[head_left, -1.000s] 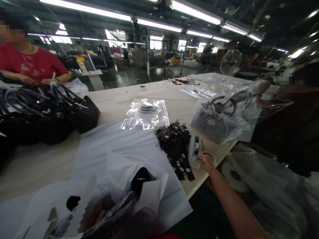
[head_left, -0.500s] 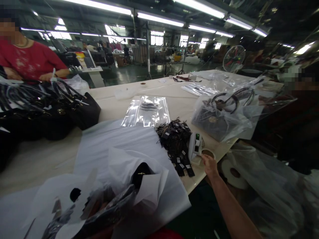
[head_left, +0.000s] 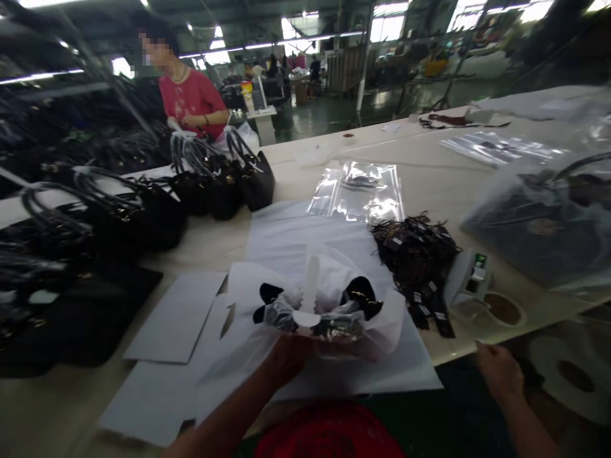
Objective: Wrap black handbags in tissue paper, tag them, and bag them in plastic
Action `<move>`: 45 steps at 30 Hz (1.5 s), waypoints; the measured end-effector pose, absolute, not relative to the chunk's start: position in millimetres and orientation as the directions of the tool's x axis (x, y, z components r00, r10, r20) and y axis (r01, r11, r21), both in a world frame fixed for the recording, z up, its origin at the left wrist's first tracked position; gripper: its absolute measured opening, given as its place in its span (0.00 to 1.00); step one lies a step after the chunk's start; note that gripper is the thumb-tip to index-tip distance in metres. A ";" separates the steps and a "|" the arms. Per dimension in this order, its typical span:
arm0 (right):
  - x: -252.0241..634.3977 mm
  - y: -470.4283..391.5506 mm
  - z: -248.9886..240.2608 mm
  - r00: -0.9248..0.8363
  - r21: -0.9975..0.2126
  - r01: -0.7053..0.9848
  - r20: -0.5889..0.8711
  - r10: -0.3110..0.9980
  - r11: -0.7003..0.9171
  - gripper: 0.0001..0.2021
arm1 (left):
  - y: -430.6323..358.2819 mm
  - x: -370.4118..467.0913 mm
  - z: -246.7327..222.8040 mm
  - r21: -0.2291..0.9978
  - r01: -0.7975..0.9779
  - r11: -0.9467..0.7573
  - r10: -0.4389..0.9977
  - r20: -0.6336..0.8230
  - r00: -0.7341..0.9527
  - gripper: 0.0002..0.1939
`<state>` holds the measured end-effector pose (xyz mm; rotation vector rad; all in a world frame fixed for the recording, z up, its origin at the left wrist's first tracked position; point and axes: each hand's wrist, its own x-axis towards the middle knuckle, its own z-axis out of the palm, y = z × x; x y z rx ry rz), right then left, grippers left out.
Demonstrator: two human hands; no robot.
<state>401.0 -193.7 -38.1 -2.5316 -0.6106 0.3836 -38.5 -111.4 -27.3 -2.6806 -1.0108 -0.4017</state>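
A handbag (head_left: 363, 299), black where it shows, stands before me, loosely wrapped in white tissue paper (head_left: 389, 318). Clear film covers its handles (head_left: 281, 313), and a white strip (head_left: 312, 280) rises between them. Against the bag's near side rests my left hand (head_left: 292, 356); its fingers are dim and partly hidden. My right hand (head_left: 501, 372) is off the table's near edge, below the tape dispenser (head_left: 468, 286). Its thumb and finger are pinched together with a small pale tip showing; what they hold is too small to make out.
Black handbags (head_left: 143, 216) line the left side. White boards (head_left: 176, 318) lie left of the wrapped bag. A heap of black tags (head_left: 417, 248) is beside the dispenser, with clear plastic bags (head_left: 367, 191) beyond. A bagged handbag (head_left: 539, 229) stands right. A person in red (head_left: 191, 95) works across the table.
My right hand has left the tape dispenser and come down towards me. My left hand has come into view at the wrapped bag. The view has swung left.
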 end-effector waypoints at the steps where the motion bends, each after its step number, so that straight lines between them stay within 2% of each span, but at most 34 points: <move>1: 383.7 -201.4 -32.4 0.837 -0.578 0.327 -0.192 0.513 -0.748 0.10 | -109.9 -36.8 -24.9 -0.153 0.644 -0.749 0.581 0.316 0.750 0.16; 3: 335.0 -217.8 -16.3 0.712 -0.761 0.234 -0.289 0.639 -0.605 0.11 | -108.3 -32.9 -17.3 -0.173 0.610 -0.773 0.544 0.313 0.778 0.16; 5: 274.8 -228.4 4.1 0.490 -0.890 0.153 -0.310 0.815 -0.430 0.17 | -108.9 -29.9 -8.4 -0.176 0.599 -0.781 0.520 0.348 0.780 0.15; 7: 216.0 -226.3 24.1 0.259 -0.937 0.102 -0.301 0.918 -0.336 0.17 | -109.9 -28.8 -1.6 -0.175 0.595 -0.784 0.504 0.379 0.776 0.15; 10: 152.1 -201.5 43.1 0.146 -0.977 0.045 -0.200 0.969 -0.208 0.17 | -109.4 -29.2 1.1 -0.181 0.577 -0.796 0.470 0.416 0.779 0.17; 12: 128.1 -179.8 44.7 0.179 -0.989 0.029 -0.139 0.974 -0.147 0.18 | -108.0 -30.0 -1.0 -0.181 0.564 -0.806 0.449 0.434 0.781 0.18; 15: 110.8 -153.7 32.8 0.306 -0.989 0.048 -0.120 0.945 -0.141 0.20 | -106.4 -31.4 -6.2 -0.180 0.548 -0.817 0.409 0.489 0.771 0.18; 19: 105.0 -138.4 12.1 0.426 -0.963 0.188 -0.095 0.900 -0.190 0.21 | -105.8 -34.7 -12.3 -0.190 0.521 -0.832 0.358 0.533 0.767 0.19; 24: 103.8 -132.8 10.6 0.482 -0.933 0.245 -0.120 0.868 -0.265 0.23 | -104.9 -39.7 -15.0 -0.172 0.466 -0.868 0.328 0.507 0.797 0.21; 32: 97.5 -129.8 24.8 0.540 -0.856 0.364 -0.127 0.832 -0.367 0.24 | -101.7 -44.0 -8.0 -0.128 0.426 -0.896 0.296 0.543 0.786 0.19; 39: 100.6 -142.9 6.9 0.547 -0.825 0.221 -0.337 0.766 -0.520 0.25 | -102.5 -44.8 -13.8 -0.162 0.461 -0.873 0.293 0.582 0.759 0.20; 45: 109.1 -157.4 -18.2 0.532 -0.805 0.149 -0.424 0.733 -0.574 0.23 | -98.2 -40.5 -3.5 -0.238 0.505 -0.830 0.332 0.516 0.789 0.24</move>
